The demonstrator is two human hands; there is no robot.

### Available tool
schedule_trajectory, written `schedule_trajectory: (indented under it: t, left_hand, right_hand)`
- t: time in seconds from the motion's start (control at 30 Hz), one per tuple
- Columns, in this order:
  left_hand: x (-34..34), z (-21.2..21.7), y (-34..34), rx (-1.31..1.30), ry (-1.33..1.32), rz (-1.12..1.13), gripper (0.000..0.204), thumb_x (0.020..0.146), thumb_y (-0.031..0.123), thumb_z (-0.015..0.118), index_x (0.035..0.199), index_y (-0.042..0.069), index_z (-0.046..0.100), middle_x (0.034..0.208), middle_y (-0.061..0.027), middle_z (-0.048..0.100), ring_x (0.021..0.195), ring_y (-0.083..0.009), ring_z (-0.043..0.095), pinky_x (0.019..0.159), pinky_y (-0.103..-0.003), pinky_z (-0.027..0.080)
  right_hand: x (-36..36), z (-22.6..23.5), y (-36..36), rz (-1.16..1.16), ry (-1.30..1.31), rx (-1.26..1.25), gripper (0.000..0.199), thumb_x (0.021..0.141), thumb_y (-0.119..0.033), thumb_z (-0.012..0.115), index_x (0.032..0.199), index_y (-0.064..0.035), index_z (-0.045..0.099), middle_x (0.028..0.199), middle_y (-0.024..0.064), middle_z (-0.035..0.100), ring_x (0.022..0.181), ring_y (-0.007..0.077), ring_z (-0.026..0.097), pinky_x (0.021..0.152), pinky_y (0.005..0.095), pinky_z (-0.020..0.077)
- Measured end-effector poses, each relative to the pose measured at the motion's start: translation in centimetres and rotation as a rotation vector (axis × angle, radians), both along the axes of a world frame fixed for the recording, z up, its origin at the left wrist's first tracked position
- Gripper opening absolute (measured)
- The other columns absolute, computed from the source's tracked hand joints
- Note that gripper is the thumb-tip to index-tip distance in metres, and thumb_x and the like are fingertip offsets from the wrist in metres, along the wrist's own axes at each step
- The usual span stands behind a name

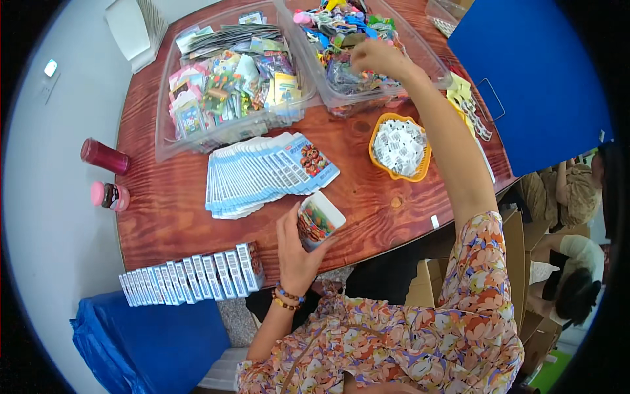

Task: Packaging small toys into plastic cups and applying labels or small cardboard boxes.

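"While the left hand (298,255) grips the printed carton (315,222) above the table (387,220), near its front edge, what does the right hand (382,60) hold?"

"Cannot tell. It is over the clear bin (333,98), fingers curled."

"Handling of the carton?"

"Judged light; thin card, firm at the edges, easily dented on broad faces, possibly slick. Recommended hold: opposite sides, near the corners, minimal pressure."
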State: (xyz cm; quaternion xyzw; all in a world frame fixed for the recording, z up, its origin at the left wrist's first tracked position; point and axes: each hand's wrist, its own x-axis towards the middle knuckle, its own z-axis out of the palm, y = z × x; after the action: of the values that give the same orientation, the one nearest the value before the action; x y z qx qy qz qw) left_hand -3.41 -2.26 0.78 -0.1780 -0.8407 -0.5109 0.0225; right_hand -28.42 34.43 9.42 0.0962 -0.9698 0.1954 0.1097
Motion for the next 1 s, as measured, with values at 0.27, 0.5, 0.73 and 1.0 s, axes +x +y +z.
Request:
schedule_trajectory:
  t: [0.27, 0.5, 0.73, 1.0]
  left_hand:
    - [-1.4, 0.9, 0.9, -0.019, 0.004, -0.055, 0.087, 0.069, 0.015, 0.091, 0.142, 0.0, 0.045, 0.127, -0.016, 0.052, 0.118, -0.0322, 0.055, 0.1, -0.042, 0.046]
    - [-2.9, 1.5, 2.6, -0.029, 0.053, -0.068, 0.088, 0.071, 0.021, 0.09, 0.143, 0.0, 0.044, 0.126, -0.0196, 0.051, 0.117, -0.0369, 0.054, 0.099, -0.045, 0.047]
    - [-3.5, 1.9, 3.2, -0.018, 0.066, -0.063, 0.085, 0.071, 0.018, 0.091, 0.14, -0.001, 0.045, 0.124, -0.0176, 0.053, 0.116, -0.0331, 0.055, 0.099, -0.042, 0.046]
    - [-3.2, 0.9, 3.4, -0.016, 0.068, -0.087, 0.088, 0.071, 0.02, 0.089, 0.143, 0.0, 0.043, 0.126, -0.0191, 0.053, 0.118, -0.0365, 0.055, 0.097, -0.045, 0.048]
  right_hand:
    - [2.1, -1.0, 0.3, -0.056, -0.206, -0.482, 0.013, 0.085, -0.014, 0.073, 0.088, -0.002, 0.069, 0.074, 0.0003, 0.064, 0.069, 0.0103, 0.058, 0.064, 0.0278, 0.0452]
    - [3.0, 0.0, 1.4, -0.001, -0.211, -0.701, 0.009, 0.091, -0.014, 0.07, 0.094, -0.0069, 0.065, 0.076, -0.004, 0.063, 0.066, 0.0043, 0.055, 0.058, 0.0223, 0.0412]
    - [4.6, 1.0, 1.3, -0.062, -0.16, -0.732, 0.008, 0.095, -0.015, 0.067, 0.097, -0.0081, 0.064, 0.081, -0.0036, 0.067, 0.068, 0.0049, 0.061, 0.057, 0.0213, 0.0443]
    - [3.7, -1.5, -2.1, -0.087, 0.066, 0.531, 0.015, 0.092, -0.021, 0.058, 0.097, -0.0092, 0.066, 0.082, 0.0177, 0.069, 0.081, 0.0382, 0.069, 0.07, 0.0473, 0.0543]
